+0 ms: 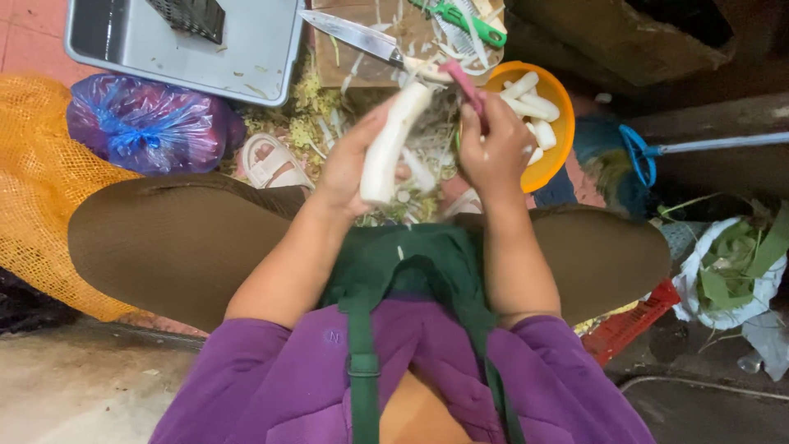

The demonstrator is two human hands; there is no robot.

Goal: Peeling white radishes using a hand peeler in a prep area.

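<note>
Where fingers wrap, peeler (pixel 465 82) handle stays hidden.

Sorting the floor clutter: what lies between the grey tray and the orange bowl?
In the head view, a cardboard sheet with a knife on it lies between the grey tray and orange bowl.

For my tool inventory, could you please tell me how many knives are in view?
1. A large knife lies on the brown board ahead of the hands, blade pointing toward the grey tray. Others may be hidden under the peelings.
</note>
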